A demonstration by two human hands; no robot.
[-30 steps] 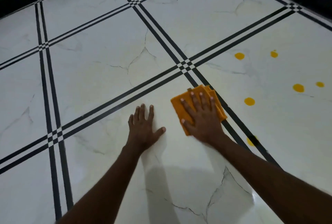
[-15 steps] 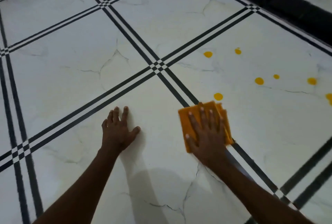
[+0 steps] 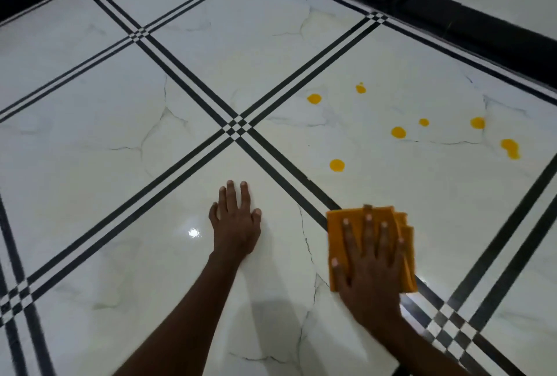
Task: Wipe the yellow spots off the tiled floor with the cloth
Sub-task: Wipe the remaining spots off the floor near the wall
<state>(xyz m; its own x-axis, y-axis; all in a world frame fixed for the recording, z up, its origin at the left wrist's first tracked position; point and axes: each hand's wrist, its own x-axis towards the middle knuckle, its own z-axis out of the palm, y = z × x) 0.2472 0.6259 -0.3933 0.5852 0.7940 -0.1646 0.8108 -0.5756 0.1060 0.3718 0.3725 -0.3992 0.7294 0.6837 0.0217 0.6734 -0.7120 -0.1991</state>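
Since a second ago your right hand and the cloth have slid nearer and to the right along the black double stripe, away from the stripe crossing, and more yellow spots have come into sight on the right.

Your left hand (image 3: pixel 236 226) lies flat on the white tiled floor (image 3: pixel 120 134), palm down, fingers loosely together, thumb out to the right, holding nothing. A bright glint sits on the tile just left of it.

Right of that hand, well apart, your right hand (image 3: pixel 372 267) presses the folded orange cloth (image 3: pixel 337 234) flat against the floor with fingers spread wide. That cloth lies over the black double stripe (image 3: pixel 289 170), its layered edges showing at the far right corner.

Beyond the cloth, on the far-right tile, seven yellow spots (image 3: pixel 337 165) are scattered; the closest sits just past the stripe, apart from the cloth, and none is touched by it. A black border (image 3: pixel 452 20) runs along the far right edge.
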